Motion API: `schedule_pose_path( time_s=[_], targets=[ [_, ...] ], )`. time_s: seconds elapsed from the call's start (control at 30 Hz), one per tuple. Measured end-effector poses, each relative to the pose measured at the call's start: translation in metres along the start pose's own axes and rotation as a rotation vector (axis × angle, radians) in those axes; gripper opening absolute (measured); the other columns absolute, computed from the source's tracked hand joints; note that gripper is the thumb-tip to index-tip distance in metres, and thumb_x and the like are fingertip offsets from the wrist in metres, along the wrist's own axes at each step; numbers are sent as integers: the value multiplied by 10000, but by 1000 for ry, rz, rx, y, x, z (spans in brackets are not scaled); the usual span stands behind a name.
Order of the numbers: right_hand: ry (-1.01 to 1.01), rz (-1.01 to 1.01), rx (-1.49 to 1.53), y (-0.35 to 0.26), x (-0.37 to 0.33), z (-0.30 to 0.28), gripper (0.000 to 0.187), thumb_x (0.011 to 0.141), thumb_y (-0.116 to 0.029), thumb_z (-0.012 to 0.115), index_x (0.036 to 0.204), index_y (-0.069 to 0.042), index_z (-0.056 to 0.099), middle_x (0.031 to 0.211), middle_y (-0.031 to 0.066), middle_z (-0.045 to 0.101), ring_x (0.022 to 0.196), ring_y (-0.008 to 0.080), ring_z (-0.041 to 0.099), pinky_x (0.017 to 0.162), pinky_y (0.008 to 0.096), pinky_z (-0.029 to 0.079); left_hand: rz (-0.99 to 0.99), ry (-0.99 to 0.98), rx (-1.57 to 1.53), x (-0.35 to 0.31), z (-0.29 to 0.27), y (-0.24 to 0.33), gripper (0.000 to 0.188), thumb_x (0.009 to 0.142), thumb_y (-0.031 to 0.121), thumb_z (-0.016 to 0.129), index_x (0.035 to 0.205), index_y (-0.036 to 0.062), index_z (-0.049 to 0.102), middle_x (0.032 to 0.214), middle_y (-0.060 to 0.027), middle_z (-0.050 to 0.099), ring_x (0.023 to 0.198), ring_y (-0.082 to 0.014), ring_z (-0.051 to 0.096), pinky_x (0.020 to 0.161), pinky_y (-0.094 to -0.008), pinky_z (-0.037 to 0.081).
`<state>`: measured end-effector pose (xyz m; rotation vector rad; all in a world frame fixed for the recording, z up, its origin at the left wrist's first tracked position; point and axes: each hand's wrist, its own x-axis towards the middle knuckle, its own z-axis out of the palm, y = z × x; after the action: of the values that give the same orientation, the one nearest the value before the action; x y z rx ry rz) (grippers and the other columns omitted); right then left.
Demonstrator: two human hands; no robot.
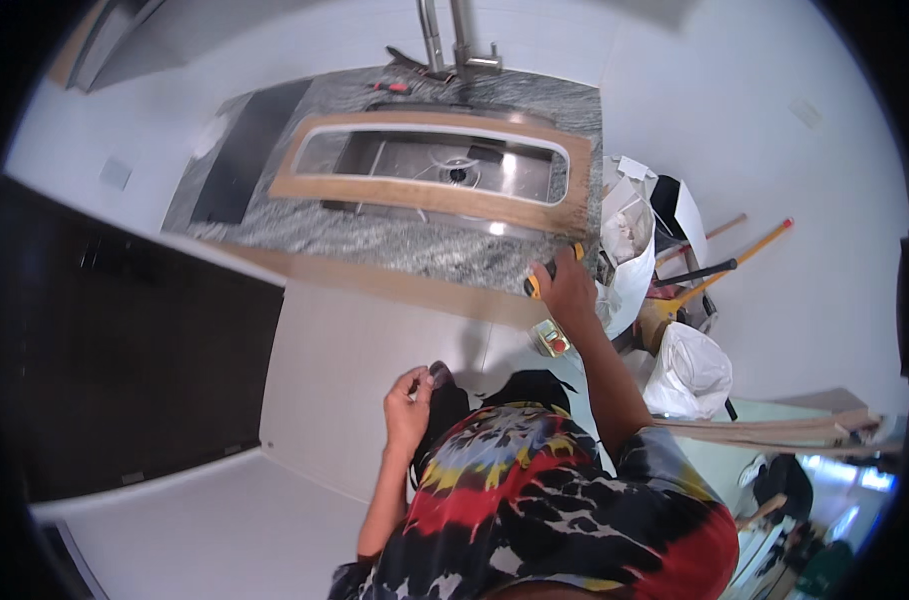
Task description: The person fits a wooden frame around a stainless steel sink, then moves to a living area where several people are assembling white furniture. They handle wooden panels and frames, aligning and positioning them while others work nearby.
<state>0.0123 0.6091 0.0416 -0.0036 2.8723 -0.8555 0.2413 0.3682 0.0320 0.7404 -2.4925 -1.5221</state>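
My right hand is closed around a yellow-and-black hand tool at the counter's front right corner. Its exact kind is mostly hidden by my fingers. Lower down, in front of my body, my left hand has its fingers curled and pressed together; whatever may be in them is too small to tell. A wooden frame with a long, rounded, white-edged opening lies over the steel sink. Through the opening the sink's drain shows. Grey streaked stone makes up the countertop.
A metal tap rises behind the sink, near a red-and-black tool. On the counter's left lies a dark panel. White bags, long-handled tools and a can with a red cap stand at the right.
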Motion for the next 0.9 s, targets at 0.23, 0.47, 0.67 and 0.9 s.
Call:
schedule_pose_path(
  time_s=[0.23, 0.47, 0.67, 0.9],
  targets=[
    [307, 376, 40, -13, 2, 12, 608, 872, -393, 688, 1250, 4, 424, 1091, 323, 652, 1023, 489, 643, 908, 535, 491, 626, -300, 224, 214, -40, 107, 221, 924, 135, 674, 1087, -10, 702, 1078, -203, 706, 1021, -393, 668, 886, -423, 528],
    [438, 596, 22, -26, 11, 21, 543, 857, -340, 703, 1209, 22, 502, 869, 280, 695, 823, 436, 697, 746, 510, 540, 867, -354, 268, 381, 29, 159, 230, 907, 125, 669, 1102, 3, 683, 1071, -199, 684, 1020, -397, 645, 891, -457, 510],
    [777, 562, 1234, -53, 6, 8, 269, 999, -263, 532, 1171, -56, 526, 772, 54, 592, 649, 187, 638, 562, 365, 559, 1101, -524, 369, 448, 110, 161, 324, 882, 162, 697, 1181, 48, 645, 1188, -151, 645, 1152, -359, 593, 990, -459, 464],
    [903, 512, 1669, -125, 136, 29, 265, 1051, -308, 534, 1123, -57, 491, 824, 72, 610, 652, 195, 651, 572, 352, 577, 1323, -723, 393, 475, 230, 192, 392, 867, 201, 715, 1235, 87, 642, 1252, -123, 614, 1213, -332, 560, 1035, -452, 434]
  ],
)
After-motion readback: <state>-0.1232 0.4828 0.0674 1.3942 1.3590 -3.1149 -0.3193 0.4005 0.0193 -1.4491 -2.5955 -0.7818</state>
